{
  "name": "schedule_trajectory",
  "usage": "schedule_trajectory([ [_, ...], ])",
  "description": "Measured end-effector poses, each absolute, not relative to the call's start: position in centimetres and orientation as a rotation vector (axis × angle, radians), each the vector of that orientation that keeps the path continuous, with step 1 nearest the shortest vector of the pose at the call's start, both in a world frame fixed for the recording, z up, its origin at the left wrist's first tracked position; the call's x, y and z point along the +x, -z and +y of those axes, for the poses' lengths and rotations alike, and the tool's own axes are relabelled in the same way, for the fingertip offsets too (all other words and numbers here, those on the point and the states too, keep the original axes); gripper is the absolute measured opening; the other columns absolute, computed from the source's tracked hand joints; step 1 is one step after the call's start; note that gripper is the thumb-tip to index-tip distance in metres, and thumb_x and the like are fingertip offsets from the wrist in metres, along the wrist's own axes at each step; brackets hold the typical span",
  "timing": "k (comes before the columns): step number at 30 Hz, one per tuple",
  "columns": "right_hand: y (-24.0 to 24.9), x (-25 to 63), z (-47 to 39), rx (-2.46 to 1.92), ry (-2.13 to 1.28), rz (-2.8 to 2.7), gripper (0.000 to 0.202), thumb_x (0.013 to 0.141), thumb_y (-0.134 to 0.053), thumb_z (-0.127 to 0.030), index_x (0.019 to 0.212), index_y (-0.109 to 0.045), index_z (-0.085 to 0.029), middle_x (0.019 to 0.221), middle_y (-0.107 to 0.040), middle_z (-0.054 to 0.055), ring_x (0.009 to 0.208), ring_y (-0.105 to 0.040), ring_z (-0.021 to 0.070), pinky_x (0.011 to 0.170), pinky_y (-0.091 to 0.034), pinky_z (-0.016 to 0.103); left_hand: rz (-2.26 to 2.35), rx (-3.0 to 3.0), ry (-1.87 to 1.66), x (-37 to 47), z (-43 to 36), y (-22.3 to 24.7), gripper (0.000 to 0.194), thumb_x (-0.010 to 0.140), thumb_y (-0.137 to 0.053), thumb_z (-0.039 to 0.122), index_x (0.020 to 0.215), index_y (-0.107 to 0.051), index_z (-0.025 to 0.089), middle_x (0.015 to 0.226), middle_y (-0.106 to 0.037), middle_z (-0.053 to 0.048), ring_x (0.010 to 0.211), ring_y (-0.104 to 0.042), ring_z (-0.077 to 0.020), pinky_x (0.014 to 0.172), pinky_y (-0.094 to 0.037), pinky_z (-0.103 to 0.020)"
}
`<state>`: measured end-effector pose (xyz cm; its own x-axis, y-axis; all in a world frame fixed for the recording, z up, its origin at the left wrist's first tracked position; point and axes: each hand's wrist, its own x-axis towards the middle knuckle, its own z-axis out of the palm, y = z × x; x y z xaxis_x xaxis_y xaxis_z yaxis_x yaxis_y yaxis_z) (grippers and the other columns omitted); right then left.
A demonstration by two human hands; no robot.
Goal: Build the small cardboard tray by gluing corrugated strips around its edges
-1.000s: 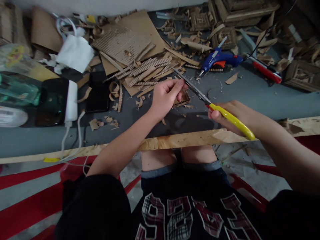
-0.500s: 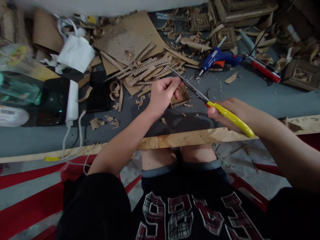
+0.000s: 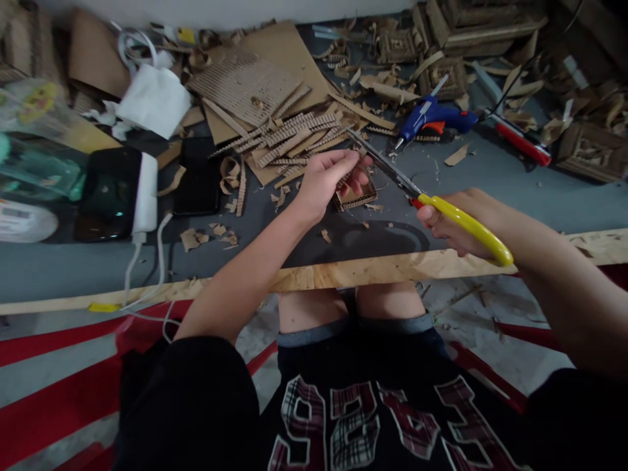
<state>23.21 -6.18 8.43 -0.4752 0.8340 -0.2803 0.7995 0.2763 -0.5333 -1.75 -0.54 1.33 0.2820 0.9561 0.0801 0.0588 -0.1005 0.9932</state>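
My right hand (image 3: 454, 219) is closed around the yellow handles of a pair of scissors (image 3: 464, 226). Its metal blades point up and left, their tips just past the fingertips of my left hand (image 3: 326, 178). Thumb and forefinger of that left hand are pinched together beside the blades; whatever small piece sits between them is mostly hidden. Under the left fingers, a small square cardboard frame (image 3: 360, 196) with corrugated edges lies on the table. A pile of corrugated cardboard strips (image 3: 294, 139) lies just beyond the left hand.
A blue hot glue gun (image 3: 432, 118) and a red-handled tool (image 3: 523, 140) lie at the right. Large cardboard sheets (image 3: 275, 49), a tissue roll (image 3: 154, 98) and phones (image 3: 197, 180) are at the left. Layered cardboard frames (image 3: 490, 29) stand at the back right. Scraps litter the grey table.
The scissors and my right hand have shifted slightly right in the picture. My left hand has also moved a little right, its lower fingers now more spread. The view itself has shifted slightly.
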Motion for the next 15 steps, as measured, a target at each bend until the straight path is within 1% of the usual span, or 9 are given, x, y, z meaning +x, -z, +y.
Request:
schedule_trajectory([
  [2, -8.5, 23.1, -6.2, -1.603, -1.002, -2.470, 0.073, 0.095, -0.025, -0.082, 0.058, -0.049, -0.024, 0.040, -0.049, 0.000, 0.038, -0.049, 0.0148, 0.047, -0.032, 0.032, 0.999, 1.440, -1.023, -1.7, -0.6, -1.5, 0.041, 0.104, -0.046, 0.052, 0.103, -0.070, 0.019, 0.080, -0.069, -0.004, 0.066, -0.071, -0.0138, 0.053, -0.048, -0.023],
  [4, -8.5, 23.0, -6.2, -1.586, -0.966, -2.489, 0.072, 0.095, -0.027, -0.081, 0.058, -0.047, -0.024, 0.042, -0.048, 0.000, 0.039, -0.048, 0.0146, 0.047, -0.031, 0.032, 1.005, 1.424, -1.023, -1.7, -0.6, -1.7, 0.036, 0.103, -0.048, 0.046, 0.098, -0.070, 0.018, 0.079, -0.070, -0.004, 0.063, -0.068, -0.0126, 0.051, -0.046, -0.023],
  [7, -8.4, 23.0, -6.3, -1.570, -0.909, -2.510, 0.067, 0.098, -0.032, -0.076, 0.058, -0.045, -0.023, 0.043, -0.047, 0.000, 0.040, -0.046, 0.0139, 0.049, -0.028, 0.032, 1.032, 1.375, -1.041, -1.5, -0.5, -2.0, 0.027, 0.101, -0.050, 0.033, 0.089, -0.068, 0.017, 0.071, -0.068, -0.002, 0.051, -0.058, -0.0080, 0.047, -0.041, -0.021],
  [10, -8.1, 23.2, -6.3, -1.546, -0.878, -2.510, 0.064, 0.099, -0.036, -0.072, 0.059, -0.047, -0.024, 0.044, -0.050, 0.000, 0.040, -0.047, 0.0140, 0.049, -0.028, 0.032, 1.042, 1.308, -1.068, -1.3, -0.5, -2.3, 0.021, 0.097, -0.050, 0.020, 0.085, -0.067, 0.017, 0.065, -0.066, 0.000, 0.045, -0.049, -0.0049, 0.044, -0.038, -0.018],
  [13, -8.0, 23.5, -6.4, -1.595, -0.903, -2.512, 0.061, 0.098, -0.039, -0.072, 0.062, -0.052, -0.024, 0.043, -0.053, -0.001, 0.040, -0.050, 0.0141, 0.050, -0.031, 0.031, 1.037, 1.295, -1.053, -1.2, -0.5, -2.5, 0.020, 0.095, -0.051, 0.018, 0.085, -0.068, 0.016, 0.064, -0.066, 0.001, 0.045, -0.049, -0.0043, 0.044, -0.037, -0.017],
  [15, -8.1, 23.7, -6.3, -1.693, -0.905, -2.520, 0.065, 0.096, -0.033, -0.077, 0.064, -0.054, -0.024, 0.041, -0.052, 0.000, 0.039, -0.049, 0.0146, 0.050, -0.032, 0.031, 1.033, 1.305, -1.041, -1.2, -0.5, -2.5, 0.021, 0.095, -0.051, 0.018, 0.086, -0.069, 0.016, 0.066, -0.067, 0.000, 0.045, -0.050, -0.0041, 0.044, -0.036, -0.017],
])
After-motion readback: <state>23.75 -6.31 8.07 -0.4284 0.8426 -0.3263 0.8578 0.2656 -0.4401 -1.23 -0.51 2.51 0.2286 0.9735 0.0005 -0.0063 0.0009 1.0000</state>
